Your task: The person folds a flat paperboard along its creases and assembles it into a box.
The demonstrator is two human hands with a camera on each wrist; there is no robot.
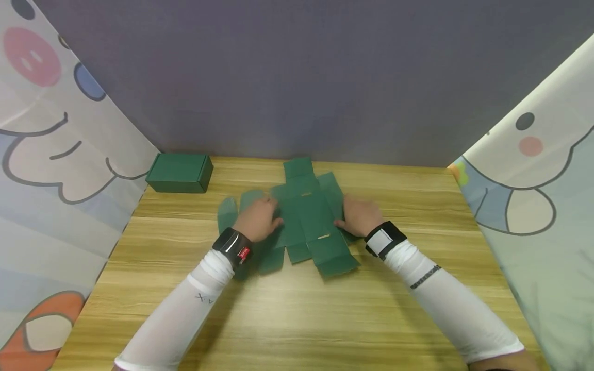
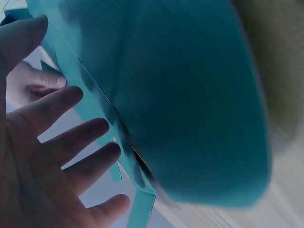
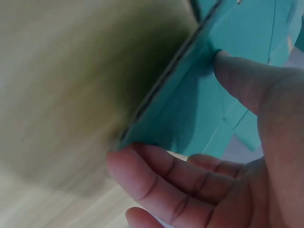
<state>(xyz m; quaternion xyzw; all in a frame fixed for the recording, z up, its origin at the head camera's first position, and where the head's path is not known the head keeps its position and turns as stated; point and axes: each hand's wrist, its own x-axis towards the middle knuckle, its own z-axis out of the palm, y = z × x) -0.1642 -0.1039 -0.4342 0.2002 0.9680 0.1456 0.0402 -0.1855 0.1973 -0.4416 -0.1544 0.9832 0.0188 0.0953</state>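
Observation:
A flat, unfolded green cardboard box (image 1: 317, 214) lies on the table, its flaps and side panels spread out. My left hand (image 1: 258, 219) is over its left panels; the left wrist view shows the fingers (image 2: 78, 130) loosely extended and spread beside a large rounded flap (image 2: 190, 104). At the right side panel, my right hand (image 1: 363, 215) grips the cardboard edge. Its thumb (image 3: 242, 78) presses on the panel's upper face, and the fingertips are curled at the edge below. Part of the left panels is hidden under my left hand and wrist.
A folded, closed green box (image 1: 178, 172) stands at the table's back left corner. Behind the wooden table (image 1: 297, 319) rises a grey wall (image 1: 297, 77). Cartoon-printed panels (image 1: 524, 170) border it on both sides.

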